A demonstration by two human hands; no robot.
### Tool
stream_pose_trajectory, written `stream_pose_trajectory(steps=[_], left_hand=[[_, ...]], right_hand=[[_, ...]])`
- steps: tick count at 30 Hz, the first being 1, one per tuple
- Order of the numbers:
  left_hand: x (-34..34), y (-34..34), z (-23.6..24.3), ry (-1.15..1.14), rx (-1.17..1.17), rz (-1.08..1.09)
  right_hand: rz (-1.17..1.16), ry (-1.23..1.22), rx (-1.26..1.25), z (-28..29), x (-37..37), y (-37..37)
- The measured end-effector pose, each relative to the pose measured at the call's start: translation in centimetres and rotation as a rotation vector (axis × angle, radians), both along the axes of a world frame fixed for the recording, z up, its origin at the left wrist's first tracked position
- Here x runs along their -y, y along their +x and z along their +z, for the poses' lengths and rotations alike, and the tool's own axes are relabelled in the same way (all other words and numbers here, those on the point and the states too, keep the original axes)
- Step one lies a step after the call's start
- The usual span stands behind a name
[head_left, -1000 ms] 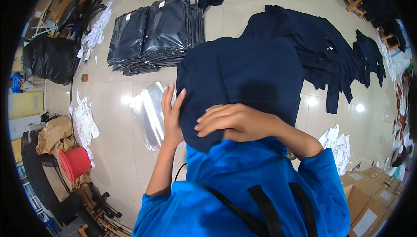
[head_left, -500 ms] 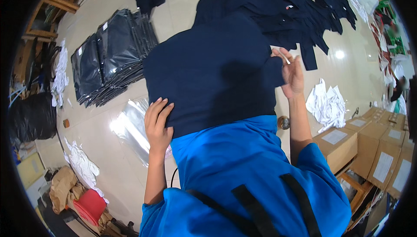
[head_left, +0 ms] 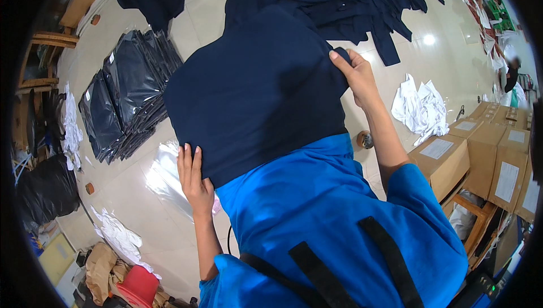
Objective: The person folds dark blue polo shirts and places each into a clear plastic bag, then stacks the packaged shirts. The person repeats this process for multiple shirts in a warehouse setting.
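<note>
A dark navy garment point(head_left: 237, 96) is spread out in front of me, its near edge over my blue clothing point(head_left: 305, 178). Its kind is hard to make out because much of it is a plain smooth panel. At the near left corner my left hand point(head_left: 196, 186) rests with fingers stretched along the cloth. Up at the right side, my right hand point(head_left: 356, 76) pinches a small folded flap of the same garment between thumb and fingers.
Black garments in clear plastic bags point(head_left: 136, 76) are stacked at left, beside clear plastic sleeves point(head_left: 169, 175). More navy garments point(head_left: 362, 14) lie on the floor at the far side. White cloth point(head_left: 419, 107) and cardboard boxes point(head_left: 441, 161) are at right; a red item point(head_left: 138, 286) sits lower left.
My right hand has gone from loosely spread fingers beside the flap to gripping it, slightly higher. The view has shifted; my left hand stays at the near left corner.
</note>
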State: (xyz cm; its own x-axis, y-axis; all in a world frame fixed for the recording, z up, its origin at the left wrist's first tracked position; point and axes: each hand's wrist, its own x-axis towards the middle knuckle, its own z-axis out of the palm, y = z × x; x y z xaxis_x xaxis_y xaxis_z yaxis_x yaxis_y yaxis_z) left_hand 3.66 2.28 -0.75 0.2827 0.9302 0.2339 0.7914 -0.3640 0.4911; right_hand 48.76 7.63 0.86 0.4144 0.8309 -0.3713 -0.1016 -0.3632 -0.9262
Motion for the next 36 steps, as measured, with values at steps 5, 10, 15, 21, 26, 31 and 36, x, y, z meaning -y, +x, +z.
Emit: stream_pose_trajectory(steps=[5, 10, 15, 21, 26, 31, 36], left_hand=[[1.1, -0.9, 0.2, 0.052, -0.042, -0.039], [1.8, -1.6, -1.9, 0.004, -0.105, -0.078], [1.9, -2.0, -2.1, 0.016, -0.113, -0.109], [2.6, -2.8, -3.9, -0.047, -0.001, -0.024], [2.9, -3.1, -4.8, -0.141, 0.083, 0.096], [3.3, -4.5, -6.4, -0.254, 0.175, 0.129], [1.4, -4.7, -0.4, -0.257, 0.277, 0.079]], right_hand=[[-0.017, 0.218, 0.1, 2.9, 0.8, 1.4], [-0.026, 0.12, 0.303, -4.8, 2.3, 5.4], [-0.001, 0.098, 0.177, -5.4, 3.2, 3.2], [0.02, 0.116, 0.402, -8.2, 3.2, 3.0], [0.006, 0.109, 0.684, -9.4, 2.7, 1.2], [-0.068, 0.169, 0.679, -7.8, 2.4, 0.3], [0.086, 0.335, 0.736, -1.5, 3.1, -2.7]])
